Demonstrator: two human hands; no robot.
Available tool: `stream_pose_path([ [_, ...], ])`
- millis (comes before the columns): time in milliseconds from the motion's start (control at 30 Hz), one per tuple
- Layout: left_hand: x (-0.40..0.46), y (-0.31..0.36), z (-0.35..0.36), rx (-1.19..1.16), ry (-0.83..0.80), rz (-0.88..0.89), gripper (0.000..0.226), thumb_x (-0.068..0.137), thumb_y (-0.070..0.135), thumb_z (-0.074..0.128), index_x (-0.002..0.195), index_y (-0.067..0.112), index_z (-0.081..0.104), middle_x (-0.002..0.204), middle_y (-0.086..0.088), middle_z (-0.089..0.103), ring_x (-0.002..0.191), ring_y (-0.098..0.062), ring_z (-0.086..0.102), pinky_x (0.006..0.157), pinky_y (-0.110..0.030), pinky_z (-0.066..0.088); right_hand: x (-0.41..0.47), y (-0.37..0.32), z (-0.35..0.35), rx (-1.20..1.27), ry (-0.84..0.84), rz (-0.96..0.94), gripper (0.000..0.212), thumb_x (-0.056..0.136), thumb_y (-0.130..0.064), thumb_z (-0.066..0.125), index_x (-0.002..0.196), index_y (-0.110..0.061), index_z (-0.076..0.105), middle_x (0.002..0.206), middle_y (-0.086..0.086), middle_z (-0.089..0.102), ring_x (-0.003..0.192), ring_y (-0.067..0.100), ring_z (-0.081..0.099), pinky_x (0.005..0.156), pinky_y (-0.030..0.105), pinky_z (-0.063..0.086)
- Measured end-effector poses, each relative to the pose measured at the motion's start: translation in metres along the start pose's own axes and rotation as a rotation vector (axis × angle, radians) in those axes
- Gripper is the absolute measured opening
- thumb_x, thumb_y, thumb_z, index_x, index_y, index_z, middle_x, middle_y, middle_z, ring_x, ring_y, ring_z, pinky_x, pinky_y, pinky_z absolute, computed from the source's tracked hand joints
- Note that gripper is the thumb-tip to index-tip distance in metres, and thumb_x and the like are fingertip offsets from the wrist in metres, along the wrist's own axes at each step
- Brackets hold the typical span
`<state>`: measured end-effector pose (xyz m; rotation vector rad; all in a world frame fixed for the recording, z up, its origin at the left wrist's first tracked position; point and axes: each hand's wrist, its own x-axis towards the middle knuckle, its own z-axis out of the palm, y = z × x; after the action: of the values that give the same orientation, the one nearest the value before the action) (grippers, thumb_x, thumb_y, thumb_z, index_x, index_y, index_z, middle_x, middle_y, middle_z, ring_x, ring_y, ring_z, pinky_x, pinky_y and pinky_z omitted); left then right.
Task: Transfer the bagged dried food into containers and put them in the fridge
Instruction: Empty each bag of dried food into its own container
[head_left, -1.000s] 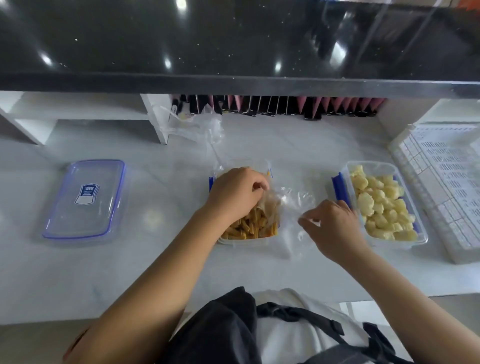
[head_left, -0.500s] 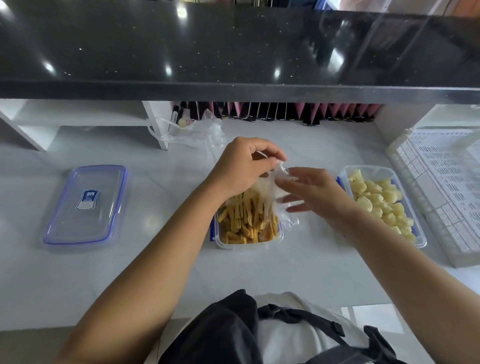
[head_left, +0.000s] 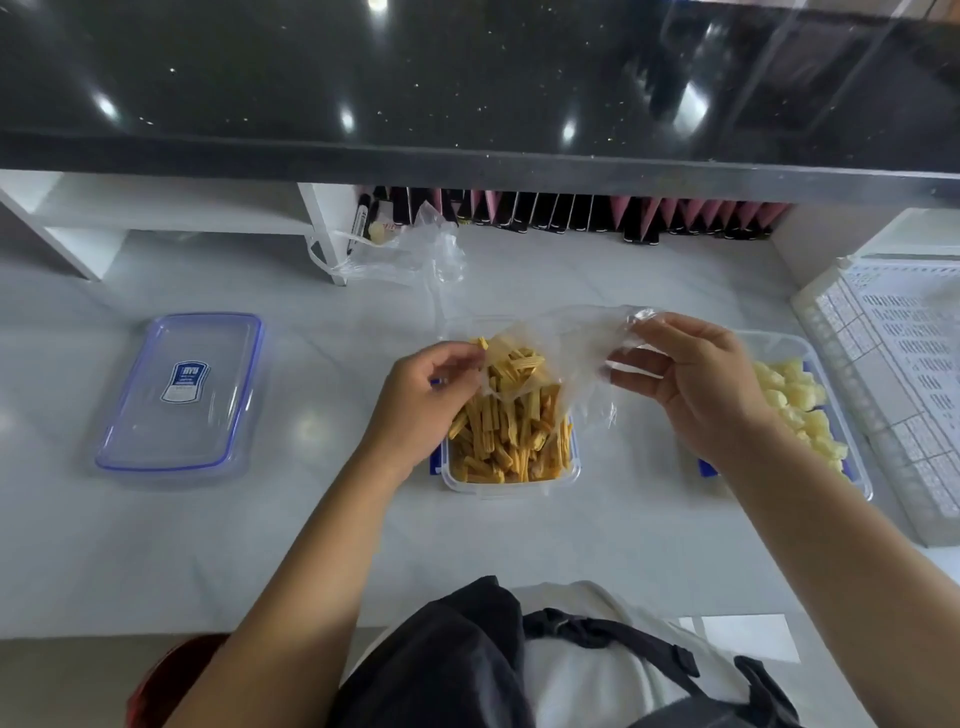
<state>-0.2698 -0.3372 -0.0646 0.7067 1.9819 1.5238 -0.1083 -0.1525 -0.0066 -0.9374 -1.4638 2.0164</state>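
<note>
A clear plastic bag (head_left: 571, 343) is held stretched above a clear container (head_left: 509, 480) with blue clips at the counter's middle. My left hand (head_left: 426, 400) pinches the bag's left corner and my right hand (head_left: 691, 379) pinches its right end. Orange-yellow dried sticks (head_left: 511, 426) fill the container, and a few still sit in the bag's lower corner. At the right, a second clear container (head_left: 860, 467) holds pale yellow chunks (head_left: 795, 405), partly hidden by my right wrist.
A clear lid with a blue rim (head_left: 182, 395) lies flat at the left. A crumpled empty bag (head_left: 410, 249) rests at the back by a white shelf post. A white perforated basket (head_left: 893, 374) stands at the right edge. A black counter overhangs the back.
Both hands have lifted the bag and moved apart, pulling it wide over the container. More sticks now lie in the container than a second ago.
</note>
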Motion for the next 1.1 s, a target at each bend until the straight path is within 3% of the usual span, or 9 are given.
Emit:
stream_pose_path([
  [200,-0.019,-0.018,-0.002,0.031,0.082,0.002,0.039,0.090,0.013,0.071,0.098,0.051,0.066,0.113,0.016,0.068,0.104,-0.004,0.064,0.089,-0.028,0.057,0.004,-0.004,0.013,-0.032,-0.061,-0.048,0.027,0.097,-0.002,0.057,0.074,-0.004,0.073,0.074,0.014,0.070,0.076,0.030,0.071,0.073,0.046,0.061],
  [300,-0.026,-0.028,-0.008,0.119,0.104,-0.067,0.040,0.089,0.010,0.072,0.111,0.043,0.062,0.120,0.010,0.062,0.100,-0.004,0.062,0.073,-0.014,0.054,0.004,-0.009,0.017,-0.061,-0.096,-0.070,0.029,0.097,-0.003,0.056,0.074,-0.004,0.073,0.078,0.016,0.070,0.079,0.031,0.071,0.074,0.047,0.061],
  [433,-0.032,-0.037,-0.008,0.111,0.105,-0.140,0.040,0.087,0.017,0.076,0.121,0.030,0.062,0.120,0.010,0.061,0.097,-0.010,0.064,0.064,-0.014,0.054,0.004,-0.015,0.021,-0.074,-0.131,-0.082,0.029,0.097,-0.002,0.055,0.075,-0.004,0.074,0.081,0.016,0.072,0.079,0.031,0.071,0.077,0.050,0.061],
  [533,-0.035,-0.038,-0.005,0.118,0.084,-0.126,0.046,0.086,0.020,0.077,0.127,0.033,0.060,0.129,0.009,0.056,0.107,-0.009,0.059,0.074,-0.014,0.052,0.004,-0.022,0.024,-0.052,-0.160,-0.092,0.041,0.099,-0.003,0.052,0.066,-0.013,0.076,0.076,0.011,0.073,0.076,0.027,0.072,0.075,0.047,0.062],
  [633,-0.037,-0.032,-0.005,0.183,0.101,-0.031,0.043,0.088,0.022,0.075,0.127,0.032,0.058,0.128,0.014,0.051,0.117,-0.005,0.049,0.082,-0.005,0.040,0.004,-0.026,0.027,-0.043,-0.171,-0.092,0.041,0.100,-0.005,0.053,0.067,-0.014,0.076,0.077,0.010,0.073,0.076,0.027,0.072,0.074,0.046,0.061],
  [733,-0.034,-0.020,-0.004,0.195,0.077,0.071,0.041,0.089,0.023,0.074,0.125,0.030,0.058,0.127,0.015,0.053,0.120,-0.002,0.048,0.086,0.001,0.037,0.004,-0.027,0.026,-0.024,-0.161,-0.089,0.040,0.100,-0.004,0.053,0.068,-0.014,0.075,0.077,0.010,0.072,0.075,0.026,0.072,0.076,0.047,0.061],
  [900,-0.029,0.000,0.015,0.175,-0.154,0.126,0.054,0.082,0.035,0.080,0.132,0.035,0.058,0.132,0.018,0.053,0.130,-0.003,0.046,0.106,-0.020,0.038,0.001,-0.033,0.025,0.036,-0.133,-0.083,0.022,0.100,-0.005,0.052,0.083,-0.004,0.066,0.072,0.008,0.068,0.073,0.023,0.070,0.079,0.048,0.061],
  [1000,-0.025,0.008,0.032,0.181,-0.188,0.126,0.053,0.081,0.035,0.081,0.129,0.035,0.059,0.131,0.017,0.055,0.123,0.001,0.049,0.100,-0.015,0.040,0.001,-0.037,0.027,0.031,-0.138,-0.083,0.021,0.100,-0.006,0.054,0.083,-0.004,0.066,0.075,0.008,0.070,0.075,0.024,0.070,0.077,0.048,0.062],
  [1100,-0.019,0.012,0.043,0.129,-0.122,0.112,0.026,0.086,0.026,0.077,0.110,0.027,0.068,0.101,0.016,0.065,0.096,0.004,0.058,0.082,-0.006,0.044,0.000,-0.035,0.028,0.046,-0.135,-0.050,0.020,0.099,-0.005,0.056,0.083,-0.004,0.068,0.081,0.009,0.072,0.079,0.026,0.071,0.075,0.047,0.061],
])
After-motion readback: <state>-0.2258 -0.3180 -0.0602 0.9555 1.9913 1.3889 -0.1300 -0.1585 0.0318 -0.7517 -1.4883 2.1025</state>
